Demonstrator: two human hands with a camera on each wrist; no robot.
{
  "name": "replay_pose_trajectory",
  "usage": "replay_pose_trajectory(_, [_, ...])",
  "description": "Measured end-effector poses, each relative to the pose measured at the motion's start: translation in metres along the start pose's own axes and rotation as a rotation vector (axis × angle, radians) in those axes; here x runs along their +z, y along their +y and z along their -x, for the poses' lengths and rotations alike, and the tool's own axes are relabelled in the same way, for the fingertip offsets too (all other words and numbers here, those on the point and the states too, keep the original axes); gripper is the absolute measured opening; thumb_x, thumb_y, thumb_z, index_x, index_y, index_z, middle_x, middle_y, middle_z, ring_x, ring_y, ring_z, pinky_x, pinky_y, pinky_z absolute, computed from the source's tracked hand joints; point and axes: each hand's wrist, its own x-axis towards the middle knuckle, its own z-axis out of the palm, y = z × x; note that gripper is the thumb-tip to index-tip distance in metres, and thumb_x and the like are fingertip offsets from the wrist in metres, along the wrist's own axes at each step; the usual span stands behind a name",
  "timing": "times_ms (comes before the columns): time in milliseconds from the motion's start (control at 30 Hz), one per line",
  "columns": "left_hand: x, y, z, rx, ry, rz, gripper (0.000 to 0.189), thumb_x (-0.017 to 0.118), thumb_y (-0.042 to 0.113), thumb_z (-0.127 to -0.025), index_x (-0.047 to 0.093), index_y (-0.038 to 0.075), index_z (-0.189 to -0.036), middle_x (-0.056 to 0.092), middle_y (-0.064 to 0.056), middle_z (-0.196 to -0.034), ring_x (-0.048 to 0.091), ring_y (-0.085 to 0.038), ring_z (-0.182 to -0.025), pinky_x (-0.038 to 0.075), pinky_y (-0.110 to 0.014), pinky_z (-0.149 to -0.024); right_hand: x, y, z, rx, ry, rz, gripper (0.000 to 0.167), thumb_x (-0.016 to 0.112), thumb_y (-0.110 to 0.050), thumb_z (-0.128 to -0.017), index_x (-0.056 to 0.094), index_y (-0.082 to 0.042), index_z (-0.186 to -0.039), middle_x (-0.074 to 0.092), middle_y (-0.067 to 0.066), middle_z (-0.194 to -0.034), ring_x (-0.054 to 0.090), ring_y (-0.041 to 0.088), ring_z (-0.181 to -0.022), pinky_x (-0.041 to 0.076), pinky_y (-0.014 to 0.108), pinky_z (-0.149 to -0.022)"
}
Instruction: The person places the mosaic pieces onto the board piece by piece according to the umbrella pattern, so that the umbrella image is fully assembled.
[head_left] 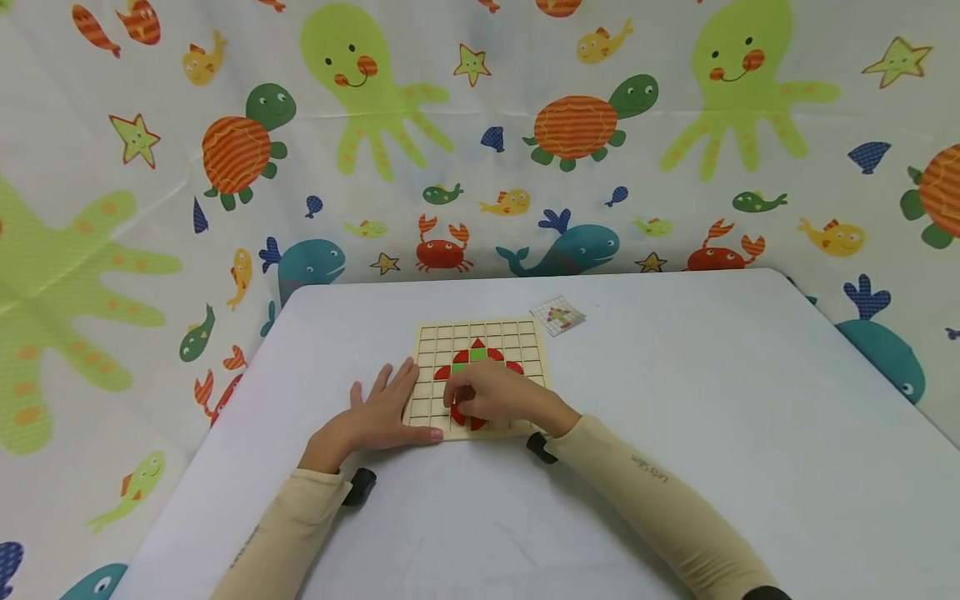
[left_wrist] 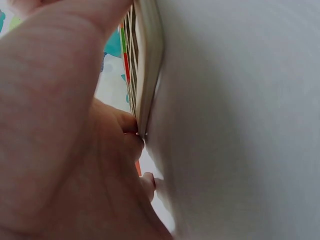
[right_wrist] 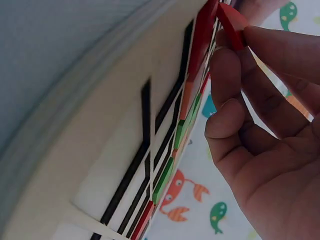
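Observation:
A square wooden grid board (head_left: 431, 335) lies on the table, with red and green tiles set in a pattern on it. My left hand (head_left: 375, 421) rests against the board's left side, fingers spread along the edge and thumb by its near edge. Over the lower middle of the board, my right hand (head_left: 498, 393) pinches a thin red tile (right_wrist: 232, 25) with a curved edge. That tile is tilted up from the board in the right wrist view. Part of the pattern is hidden under the right hand in the head view.
A small card (head_left: 557, 316) with a printed grid pattern lies past the board's far right corner. The white table (head_left: 675, 358) reaches back to a curtain (head_left: 480, 208) printed with sea animals. A black wrist device (head_left: 541, 447) sits under the right wrist.

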Motion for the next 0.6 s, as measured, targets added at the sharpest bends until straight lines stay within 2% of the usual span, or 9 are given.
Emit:
replay_pose_trajectory(167, [0.0005,-0.0016,0.0,0.002,-0.003,-0.001,0.133,0.078,0.073,-0.082,0.01,0.003,-0.172,0.004,-0.016,-0.179,-0.005,-0.048,-0.161,-0.008,-0.08,-0.115,0.0057,0.0014,-0.0021,-0.022,-0.025,0.049,0.014,0.072,-0.001,-0.1,0.081,-0.011,-0.105,0.068,-0.007,-0.088,0.061,0.015,-0.087,0.052,0.026,-0.078])
replay_pose_trajectory(367, [0.0007,-0.0013,0.0005,0.011,0.001,-0.002,0.132,0.078,0.073,-0.082,0.011,0.002,-0.171,0.004,-0.017,-0.179,-0.005,-0.049,-0.161,-0.007,-0.081,-0.115,0.0089,0.0029,-0.0032,-0.088,-0.037,0.111,0.018,0.07,0.001,-0.1,0.081,-0.011,-0.107,0.07,-0.008,-0.092,0.06,0.013,-0.089,0.051,0.025,-0.083])
replay_pose_trajectory(600, [0.0003,-0.0017,0.0009,0.01,0.004,0.006,0.132,0.078,0.073,-0.083,0.01,0.002,-0.171,0.004,-0.017,-0.179,-0.004,-0.049,-0.161,-0.006,-0.082,-0.115,0.0108,0.0013,-0.002,-0.106,-0.042,0.162,0.02,0.069,0.004,-0.099,0.081,-0.013,-0.101,0.068,-0.008,-0.093,0.059,0.011,-0.089,0.051,0.023,-0.084])
